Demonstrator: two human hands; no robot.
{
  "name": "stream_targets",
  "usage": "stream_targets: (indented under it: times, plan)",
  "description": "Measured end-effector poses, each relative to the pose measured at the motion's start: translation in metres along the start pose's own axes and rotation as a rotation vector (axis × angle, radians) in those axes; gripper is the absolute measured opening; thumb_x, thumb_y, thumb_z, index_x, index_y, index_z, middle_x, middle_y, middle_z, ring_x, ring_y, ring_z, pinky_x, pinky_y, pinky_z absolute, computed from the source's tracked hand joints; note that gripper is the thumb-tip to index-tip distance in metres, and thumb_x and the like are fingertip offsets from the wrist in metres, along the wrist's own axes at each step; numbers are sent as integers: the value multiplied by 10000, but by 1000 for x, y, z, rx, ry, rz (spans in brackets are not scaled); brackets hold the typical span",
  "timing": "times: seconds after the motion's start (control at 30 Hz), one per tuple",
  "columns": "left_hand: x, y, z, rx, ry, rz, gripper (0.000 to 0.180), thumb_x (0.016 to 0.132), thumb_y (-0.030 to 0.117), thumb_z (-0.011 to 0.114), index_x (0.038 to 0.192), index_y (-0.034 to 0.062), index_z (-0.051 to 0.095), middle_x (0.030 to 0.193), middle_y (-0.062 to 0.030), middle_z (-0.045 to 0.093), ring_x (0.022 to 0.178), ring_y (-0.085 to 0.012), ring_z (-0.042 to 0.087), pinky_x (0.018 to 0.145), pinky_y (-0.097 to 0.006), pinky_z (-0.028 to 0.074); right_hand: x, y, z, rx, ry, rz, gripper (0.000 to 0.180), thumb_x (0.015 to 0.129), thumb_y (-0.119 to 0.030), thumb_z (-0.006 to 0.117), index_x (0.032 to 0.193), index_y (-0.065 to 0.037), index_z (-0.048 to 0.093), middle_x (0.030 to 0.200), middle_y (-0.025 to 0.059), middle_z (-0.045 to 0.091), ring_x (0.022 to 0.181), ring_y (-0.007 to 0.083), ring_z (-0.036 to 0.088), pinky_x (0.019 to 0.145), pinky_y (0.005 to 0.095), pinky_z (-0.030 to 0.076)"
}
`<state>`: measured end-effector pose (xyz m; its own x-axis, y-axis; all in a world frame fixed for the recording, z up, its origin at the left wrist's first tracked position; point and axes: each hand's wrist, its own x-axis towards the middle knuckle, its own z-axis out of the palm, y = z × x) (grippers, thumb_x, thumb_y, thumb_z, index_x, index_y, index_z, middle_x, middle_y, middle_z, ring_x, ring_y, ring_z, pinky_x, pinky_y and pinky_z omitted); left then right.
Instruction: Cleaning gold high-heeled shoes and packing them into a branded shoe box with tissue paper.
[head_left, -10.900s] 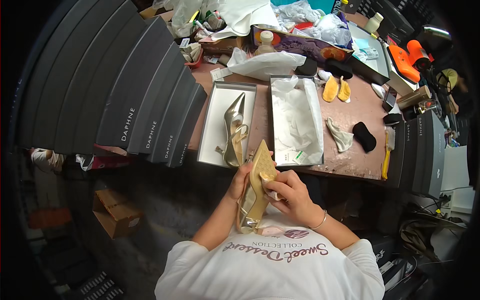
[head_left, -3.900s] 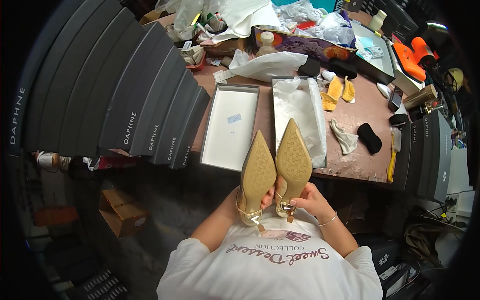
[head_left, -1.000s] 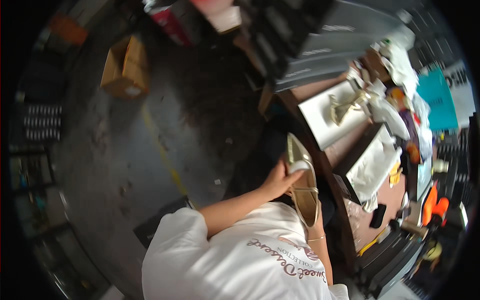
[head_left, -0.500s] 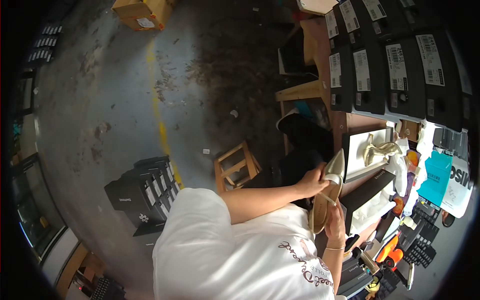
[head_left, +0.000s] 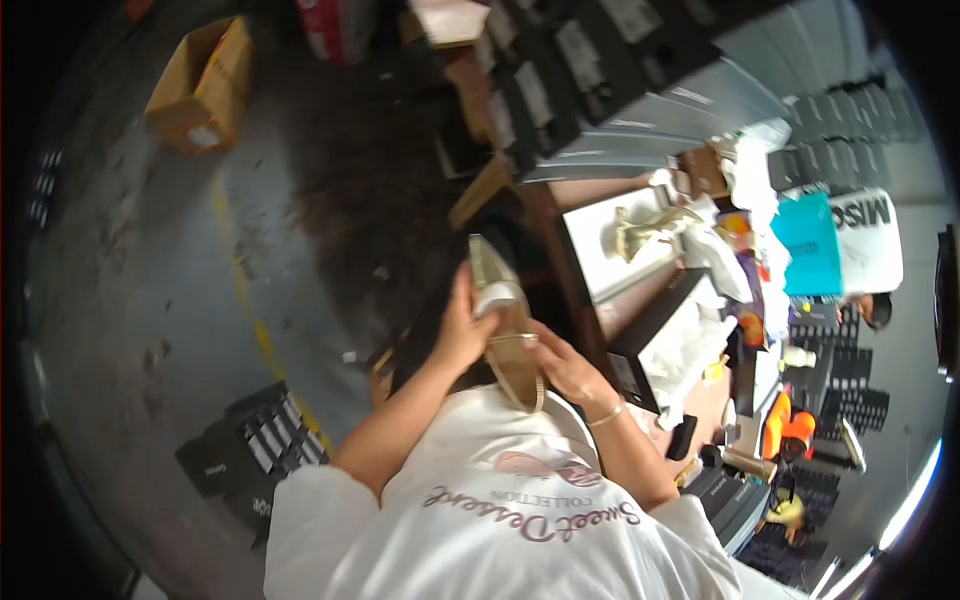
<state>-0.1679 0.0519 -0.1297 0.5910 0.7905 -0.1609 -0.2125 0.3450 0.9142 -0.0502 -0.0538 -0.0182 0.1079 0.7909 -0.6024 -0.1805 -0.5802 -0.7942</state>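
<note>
A gold pointed shoe point(head_left: 515, 372) is held in front of my shirt, toe pointing away from me and insole facing up. My left hand point(head_left: 466, 325) grips its left side near the toe, where white stuffing point(head_left: 497, 296) shows. On the other side, my right hand point(head_left: 568, 372) holds the shoe by the thin strap and edge. A second gold shoe point(head_left: 645, 235) lies on a white-lined box tray point(head_left: 592, 262) on the table to the right. Nearer to me is a black shoebox point(head_left: 628, 352) with white tissue paper point(head_left: 672, 338) inside.
Dark shoeboxes point(head_left: 560, 85) are stacked at the table's far end. More black boxes point(head_left: 235, 440) stand on the floor at left, with a cardboard carton point(head_left: 200, 100) farther off. A turquoise package point(head_left: 808, 245) and an orange object point(head_left: 787, 428) lie to the right.
My view has swung to the right, so the table and boxes appear farther left and higher. Both hands still hold the shoe, now more centred before my body and turned toe-away.
</note>
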Motion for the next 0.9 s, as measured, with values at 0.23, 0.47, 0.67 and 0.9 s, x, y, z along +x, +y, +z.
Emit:
stream_targets:
  times: [0.23,0.47,0.67,0.9]
  plan:
    - [2,35,-5,-119,180,-97,735,802,-21,623,1429,33,243,1310,-134,475,1175,-216,497,971,-324,427,18,-33,-4,-256,-221,-64,592,971,-348,487,1396,18,299,1231,147,518,1123,178,488,978,290,390]
    - [0,49,-37,-550,259,-295,576,874,380,555,1298,11,426,1164,-157,565,1025,-250,593,852,-373,511,69,-28,8,259,-421,104,583,980,-327,463,1430,-8,275,1306,109,474,1179,157,461,999,289,376]
    - [2,18,-83,-1001,379,-337,657,889,516,501,1281,-9,446,1249,-178,541,1185,-319,507,1001,-440,426,154,-34,39,-350,-462,-42,548,974,-384,468,1333,26,416,1199,94,549,1093,141,518,939,267,417]
    - [39,-4,-166,-1147,734,-428,593,849,500,574,1177,9,522,1070,-208,620,983,-324,622,900,-433,494,284,1,62,-91,-286,453,295,985,-322,468,954,-54,587,881,22,596,801,110,581,726,264,494]
